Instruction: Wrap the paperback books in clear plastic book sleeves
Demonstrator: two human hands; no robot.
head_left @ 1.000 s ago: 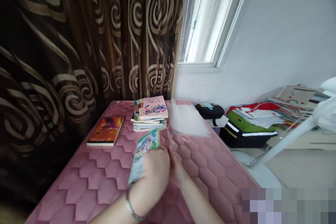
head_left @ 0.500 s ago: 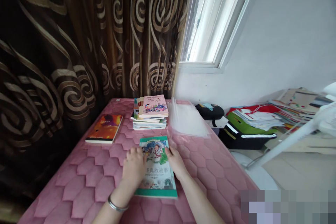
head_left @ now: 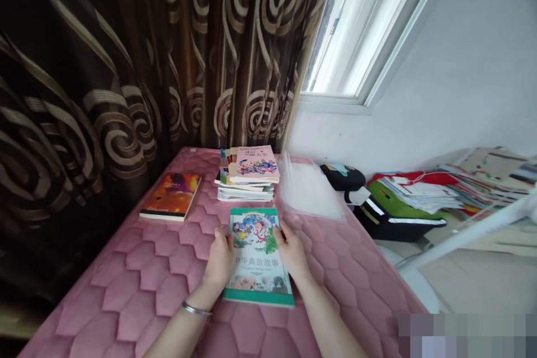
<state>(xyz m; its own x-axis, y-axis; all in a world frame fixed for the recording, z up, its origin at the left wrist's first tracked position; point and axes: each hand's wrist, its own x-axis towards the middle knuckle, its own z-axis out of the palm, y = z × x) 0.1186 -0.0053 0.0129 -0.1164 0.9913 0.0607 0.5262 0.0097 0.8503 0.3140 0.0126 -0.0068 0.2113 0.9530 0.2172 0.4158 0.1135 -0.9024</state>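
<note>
A green-bordered picture-cover book [head_left: 257, 254] lies face up at the front of the pink quilted surface. My left hand [head_left: 220, 257] grips its left edge, thumb at the cover's side. On the opposite edge, my right hand [head_left: 290, 249] holds the book with the thumb over the cover and the fingers beyond the side. A silver bangle circles my left wrist. Behind the book stands a stack of books [head_left: 247, 193], topped by a pink book [head_left: 257, 163]. An orange book [head_left: 171, 196] lies apart on the left.
Clear plastic sleeves [head_left: 312, 190] lie right of the stack. Beyond the pink mattress [head_left: 159, 279] are a black case [head_left: 344, 178], a green and black bag [head_left: 398, 210] and a white fan stand [head_left: 461, 238]. Patterned curtains [head_left: 126, 67] hang at the back left, beside a window.
My left hand has shifted from over the cover to the book's left edge, uncovering more of the title. The whole view has turned slightly.
</note>
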